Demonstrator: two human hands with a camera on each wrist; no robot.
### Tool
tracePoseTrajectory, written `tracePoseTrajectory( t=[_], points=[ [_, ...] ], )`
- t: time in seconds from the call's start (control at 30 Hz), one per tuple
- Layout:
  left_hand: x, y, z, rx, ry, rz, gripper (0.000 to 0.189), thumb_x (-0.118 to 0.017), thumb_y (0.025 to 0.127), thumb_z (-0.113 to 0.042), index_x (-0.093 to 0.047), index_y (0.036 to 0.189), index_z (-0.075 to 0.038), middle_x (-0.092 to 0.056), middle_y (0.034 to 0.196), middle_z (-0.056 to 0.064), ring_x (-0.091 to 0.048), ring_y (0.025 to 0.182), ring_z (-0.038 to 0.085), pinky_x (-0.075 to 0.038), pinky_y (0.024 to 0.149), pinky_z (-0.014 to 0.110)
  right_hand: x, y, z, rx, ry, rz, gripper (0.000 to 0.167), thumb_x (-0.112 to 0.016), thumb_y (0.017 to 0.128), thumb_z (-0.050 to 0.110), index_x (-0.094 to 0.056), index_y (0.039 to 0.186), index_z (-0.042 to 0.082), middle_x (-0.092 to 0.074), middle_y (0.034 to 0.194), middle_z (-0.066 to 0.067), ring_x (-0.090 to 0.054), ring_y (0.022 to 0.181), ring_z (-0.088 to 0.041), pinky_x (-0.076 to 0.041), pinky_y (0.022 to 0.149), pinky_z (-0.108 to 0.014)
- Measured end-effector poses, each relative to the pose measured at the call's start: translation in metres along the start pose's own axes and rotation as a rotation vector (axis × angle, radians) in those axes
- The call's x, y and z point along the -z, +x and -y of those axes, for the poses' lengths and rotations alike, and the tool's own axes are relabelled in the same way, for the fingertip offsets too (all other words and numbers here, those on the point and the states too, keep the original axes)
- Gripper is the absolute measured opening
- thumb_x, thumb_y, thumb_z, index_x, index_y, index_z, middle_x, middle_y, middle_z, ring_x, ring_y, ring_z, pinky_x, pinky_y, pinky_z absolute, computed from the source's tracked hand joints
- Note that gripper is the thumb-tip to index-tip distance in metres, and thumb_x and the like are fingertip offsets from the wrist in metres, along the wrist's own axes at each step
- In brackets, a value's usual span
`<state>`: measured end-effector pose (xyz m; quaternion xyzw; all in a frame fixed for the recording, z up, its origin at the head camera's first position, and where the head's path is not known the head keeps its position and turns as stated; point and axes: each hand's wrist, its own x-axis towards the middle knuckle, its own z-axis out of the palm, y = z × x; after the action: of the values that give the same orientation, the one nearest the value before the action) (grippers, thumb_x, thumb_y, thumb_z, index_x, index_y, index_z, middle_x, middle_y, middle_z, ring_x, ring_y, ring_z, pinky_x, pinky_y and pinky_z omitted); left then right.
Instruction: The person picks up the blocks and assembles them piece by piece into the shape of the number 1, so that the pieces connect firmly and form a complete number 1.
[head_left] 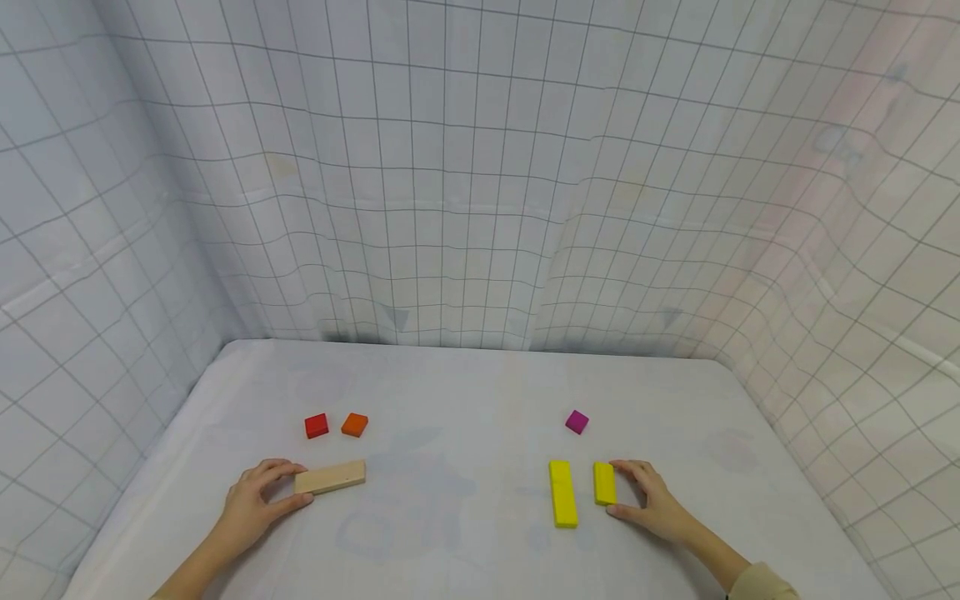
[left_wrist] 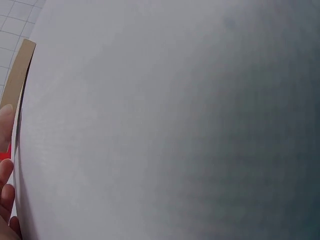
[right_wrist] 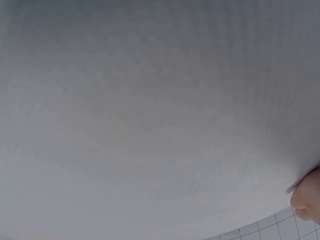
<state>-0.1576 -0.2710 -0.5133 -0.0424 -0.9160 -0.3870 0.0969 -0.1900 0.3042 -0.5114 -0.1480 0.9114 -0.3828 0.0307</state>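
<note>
My left hand (head_left: 253,504) pinches the left end of a plain wooden block (head_left: 332,477) between thumb and fingers. In the left wrist view, that wooden block (left_wrist: 19,72) runs along the left edge, with parts of the fingers (left_wrist: 5,125) below it. On the right side of the table, my right hand (head_left: 654,503) holds a short yellow block (head_left: 604,484), thumb at its near end and fingers at its far end. A longer yellow block (head_left: 563,494) lies just left of it. The right wrist view catches only a bit of the hand (right_wrist: 308,196); the block there is hidden.
Beyond my left hand lie a red block (head_left: 317,426) and an orange block (head_left: 355,425), side by side. A purple block (head_left: 577,422) sits behind the yellow ones. White cloth covers the table (head_left: 465,400), and gridded curtains (head_left: 480,208) enclose its back and sides.
</note>
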Motion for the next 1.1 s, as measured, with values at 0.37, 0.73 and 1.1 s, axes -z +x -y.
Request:
tracePoseTrajectory(
  t=[0.37,0.73,1.1],
  points=[
    [-0.004,-0.002,-0.006,-0.014,-0.084,-0.044,0.034,-0.076,0.073,-0.024,-0.065,0.102,-0.01,-0.054,0.103,0.003,-0.041,0.092,-0.007,-0.03,0.078,0.002,-0.001,0.0,-0.002,-0.016,-0.011,-0.001,0.063,-0.075,0.074,0.029,-0.047,0.128,0.009,-0.042,0.124,-0.013,-0.036,0.117,-0.035,-0.026,0.097,-0.059],
    [-0.029,0.005,-0.036,-0.023,-0.185,0.047,0.033,-0.077,0.073,-0.025,-0.065,0.101,-0.015,-0.055,0.099,-0.002,-0.045,0.088,0.007,-0.038,0.072,0.021,-0.002,0.004,-0.003,-0.055,-0.017,0.017,0.065,-0.074,0.075,0.033,-0.046,0.129,0.011,-0.041,0.126,-0.013,-0.034,0.119,-0.035,-0.023,0.099,-0.06],
    [-0.07,0.011,-0.072,-0.098,-0.351,0.123,0.029,-0.079,0.069,-0.02,-0.066,0.095,-0.015,-0.056,0.091,-0.003,-0.046,0.084,0.012,-0.036,0.069,0.024,-0.001,0.003,-0.005,-0.067,-0.005,0.019,0.065,-0.075,0.074,0.032,-0.046,0.129,0.011,-0.041,0.126,-0.013,-0.033,0.12,-0.035,-0.023,0.099,-0.059]
  ],
)
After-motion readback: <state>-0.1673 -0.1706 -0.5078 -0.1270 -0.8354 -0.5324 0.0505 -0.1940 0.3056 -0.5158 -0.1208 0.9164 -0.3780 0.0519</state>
